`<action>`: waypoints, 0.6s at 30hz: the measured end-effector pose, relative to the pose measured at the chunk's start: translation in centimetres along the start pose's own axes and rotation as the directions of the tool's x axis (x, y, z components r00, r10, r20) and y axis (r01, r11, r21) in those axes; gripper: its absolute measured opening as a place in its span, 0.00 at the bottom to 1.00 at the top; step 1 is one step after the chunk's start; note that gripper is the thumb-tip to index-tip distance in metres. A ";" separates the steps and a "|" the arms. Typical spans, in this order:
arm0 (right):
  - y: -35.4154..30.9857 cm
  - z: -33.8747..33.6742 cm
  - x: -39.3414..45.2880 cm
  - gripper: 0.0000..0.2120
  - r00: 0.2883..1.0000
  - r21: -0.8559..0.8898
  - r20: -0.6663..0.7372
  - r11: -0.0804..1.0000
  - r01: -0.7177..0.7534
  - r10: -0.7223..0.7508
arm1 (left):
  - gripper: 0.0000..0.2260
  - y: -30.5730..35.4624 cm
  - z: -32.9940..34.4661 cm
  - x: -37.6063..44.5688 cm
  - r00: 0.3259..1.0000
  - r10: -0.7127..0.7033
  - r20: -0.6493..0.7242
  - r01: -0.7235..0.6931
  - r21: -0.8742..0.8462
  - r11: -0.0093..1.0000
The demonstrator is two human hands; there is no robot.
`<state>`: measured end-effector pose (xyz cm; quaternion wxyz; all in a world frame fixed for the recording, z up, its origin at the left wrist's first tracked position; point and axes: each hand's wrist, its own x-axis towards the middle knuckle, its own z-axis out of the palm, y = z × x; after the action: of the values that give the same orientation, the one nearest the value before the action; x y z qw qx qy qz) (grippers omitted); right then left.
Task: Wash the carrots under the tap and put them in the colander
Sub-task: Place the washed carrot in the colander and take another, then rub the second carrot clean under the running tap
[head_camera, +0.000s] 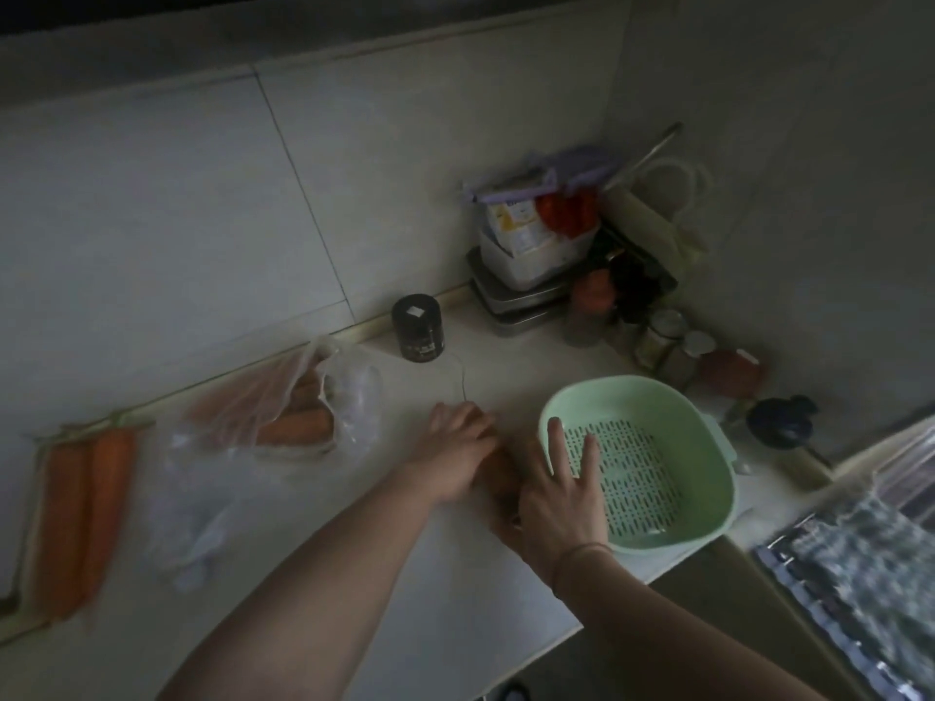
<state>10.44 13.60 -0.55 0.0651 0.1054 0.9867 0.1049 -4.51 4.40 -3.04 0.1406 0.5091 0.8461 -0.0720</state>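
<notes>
My left hand (pixel 458 450) curls around a carrot (pixel 498 473) on the counter, just left of my right hand (pixel 561 490), whose fingers spread over the near rim of the green colander (pixel 708 447). More carrots (pixel 298 422) lie bagged left of my left hand, two others (pixel 83 508) farther left.

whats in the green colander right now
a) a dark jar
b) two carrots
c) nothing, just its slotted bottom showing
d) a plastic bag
c: the green colander shows only its bare slotted bottom, with the right hand hovering at its near rim, while carrots lie in the plastic bag and at the far left of the counter.
</notes>
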 end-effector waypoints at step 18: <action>5.5 -2.4 -3.9 0.24 0.918 0.411 -0.362 0.911 -0.001 0.164 | 0.17 -0.6 -4.8 -4.9 0.908 0.018 -0.419 -0.172 -0.331 0.928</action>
<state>14.97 17.48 3.39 -0.1595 0.1361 0.9746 -0.0791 -3.65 1.24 3.02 0.0548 0.5196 0.8291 0.1992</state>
